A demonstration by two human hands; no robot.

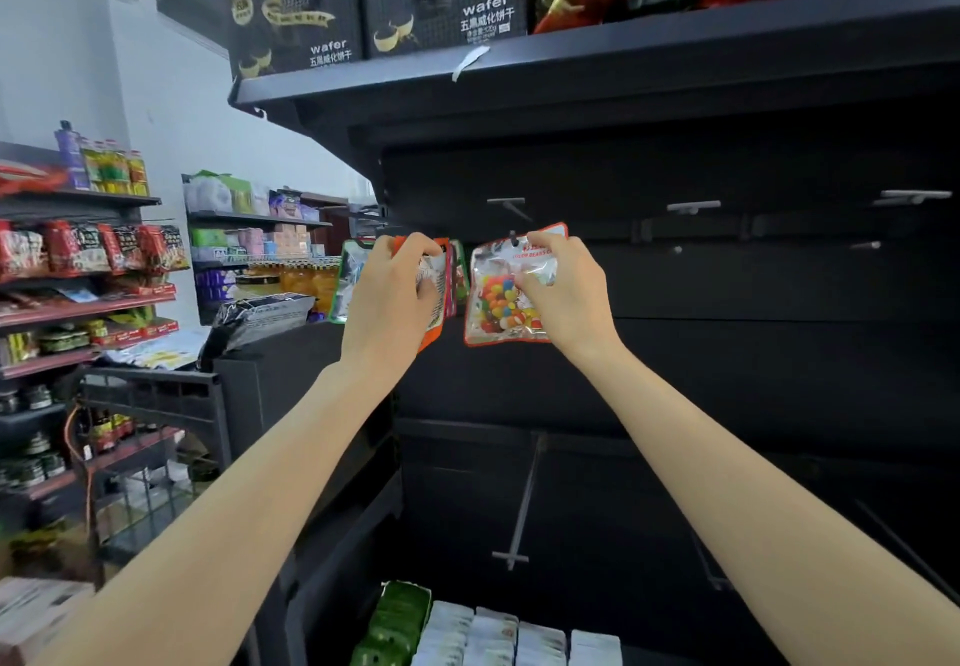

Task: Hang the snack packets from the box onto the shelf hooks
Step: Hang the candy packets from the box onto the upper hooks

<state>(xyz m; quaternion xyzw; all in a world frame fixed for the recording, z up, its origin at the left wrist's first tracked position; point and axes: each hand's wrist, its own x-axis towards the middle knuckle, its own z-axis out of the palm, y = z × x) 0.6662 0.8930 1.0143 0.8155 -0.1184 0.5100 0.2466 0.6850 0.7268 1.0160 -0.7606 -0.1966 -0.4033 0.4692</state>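
My right hand (pixel 563 283) pinched a clear candy packet (pixel 498 302) by its top edge, up against a hook (pixel 514 238), though I couldn't tell whether it was threaded. Just to its left, my left hand (pixel 397 291) gripped a small stack of packets (pixel 441 281). Bare hooks (pixel 693 207) stood farther right.

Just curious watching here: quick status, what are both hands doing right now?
Left hand grips stack of orange-edged foil snack packets. Right hand pinches clear red-edged packet of coloured candy beans at black shelf hook. Nothing in the way.
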